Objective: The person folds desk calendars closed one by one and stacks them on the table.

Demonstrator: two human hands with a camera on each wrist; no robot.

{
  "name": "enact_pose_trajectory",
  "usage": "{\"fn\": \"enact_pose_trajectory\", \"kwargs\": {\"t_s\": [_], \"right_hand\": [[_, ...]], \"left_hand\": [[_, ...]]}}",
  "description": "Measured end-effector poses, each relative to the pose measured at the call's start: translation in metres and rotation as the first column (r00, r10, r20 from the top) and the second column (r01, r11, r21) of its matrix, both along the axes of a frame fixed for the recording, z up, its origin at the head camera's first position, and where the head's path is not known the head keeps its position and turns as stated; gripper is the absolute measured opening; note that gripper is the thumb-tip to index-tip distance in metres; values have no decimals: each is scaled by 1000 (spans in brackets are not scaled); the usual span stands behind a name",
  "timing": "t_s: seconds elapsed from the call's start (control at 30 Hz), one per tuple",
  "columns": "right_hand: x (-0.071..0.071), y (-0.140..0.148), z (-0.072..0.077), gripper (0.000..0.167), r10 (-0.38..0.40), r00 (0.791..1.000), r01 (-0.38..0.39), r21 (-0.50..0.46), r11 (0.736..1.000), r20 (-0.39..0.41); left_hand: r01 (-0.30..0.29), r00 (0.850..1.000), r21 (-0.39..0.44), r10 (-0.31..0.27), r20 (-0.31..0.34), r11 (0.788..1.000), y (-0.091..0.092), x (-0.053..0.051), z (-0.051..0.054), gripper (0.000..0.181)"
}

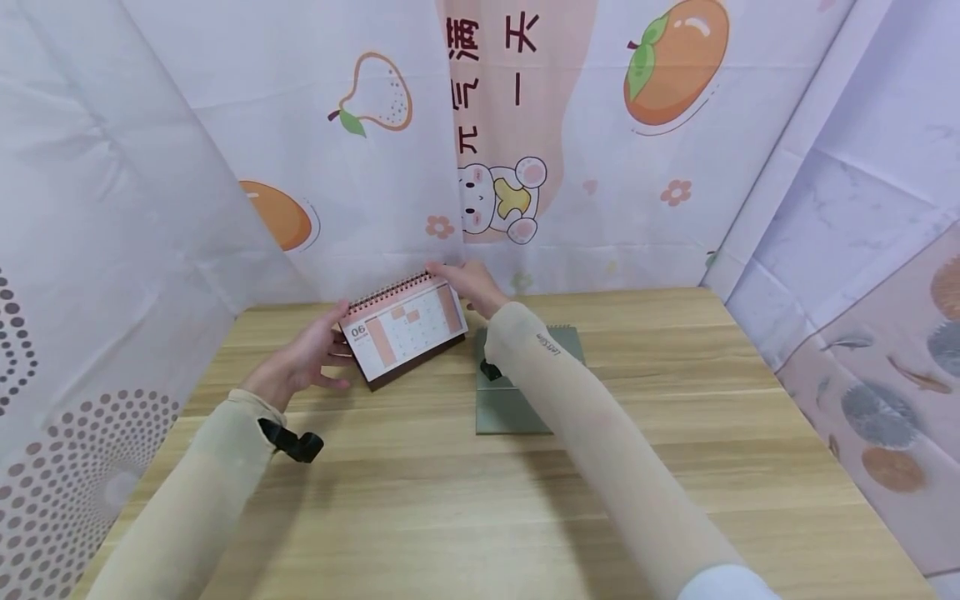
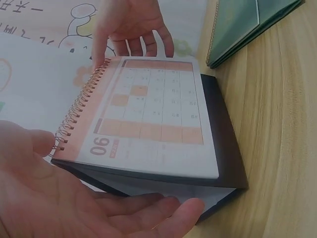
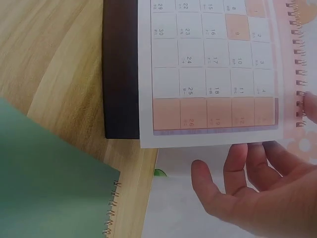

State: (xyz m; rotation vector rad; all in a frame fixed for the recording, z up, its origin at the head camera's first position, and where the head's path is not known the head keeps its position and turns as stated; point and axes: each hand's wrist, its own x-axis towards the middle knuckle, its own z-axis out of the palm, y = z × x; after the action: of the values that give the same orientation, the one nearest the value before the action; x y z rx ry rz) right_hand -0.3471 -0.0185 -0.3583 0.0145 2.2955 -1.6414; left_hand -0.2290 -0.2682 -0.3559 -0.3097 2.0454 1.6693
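Observation:
A desk calendar (image 1: 408,325) stands tilted toward the back of the table, a white and orange page marked 06 facing up over its dark base. At its left end my left hand (image 1: 309,350) holds it, the thumb by the coil binding (image 2: 74,116) and the other fingers loosely along the open side. My right hand (image 1: 474,285) holds the opposite end, with its thumb (image 3: 310,106) at the coil and its fingers bent by the side edge. Beneath my right forearm lies a green spiral-bound item (image 1: 510,412), partly hidden by the sleeve.
The wooden table (image 1: 420,517) runs back to a printed curtain (image 1: 600,208) just behind the calendar. More patterned cloth hangs along the left and right sides. Each wrist wears a black camera mount (image 1: 296,442).

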Motion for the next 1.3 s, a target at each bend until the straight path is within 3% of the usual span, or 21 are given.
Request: {"fn": "enact_pose_trajectory", "kwargs": {"t_s": [0.17, 0.4, 0.77, 1.1, 1.3], "right_hand": [[1, -1, -2, 69, 1, 1000, 0, -13, 1000, 3], [0, -1, -4, 58, 5, 1000, -5, -19, 1000, 9], [2, 0, -2, 63, 10, 1000, -10, -13, 1000, 16], [3, -1, -1, 67, 8, 999, -8, -13, 1000, 40], [2, -2, -1, 67, 15, 998, -14, -24, 1000, 59]], "left_hand": [[7, 1000, -1, -7, 3, 1000, -1, 0, -2, 99], [3, 1000, 11, -3, 7, 1000, -1, -1, -1, 97], [-11, 1000, 9, 11, 12, 1000, 0, -1, 1, 95], [-13, 999, 12, 12, 33, 1000, -1, -1, 3, 108], [-18, 1000, 10, 18, 22, 1000, -1, 0, 3, 104]]}}
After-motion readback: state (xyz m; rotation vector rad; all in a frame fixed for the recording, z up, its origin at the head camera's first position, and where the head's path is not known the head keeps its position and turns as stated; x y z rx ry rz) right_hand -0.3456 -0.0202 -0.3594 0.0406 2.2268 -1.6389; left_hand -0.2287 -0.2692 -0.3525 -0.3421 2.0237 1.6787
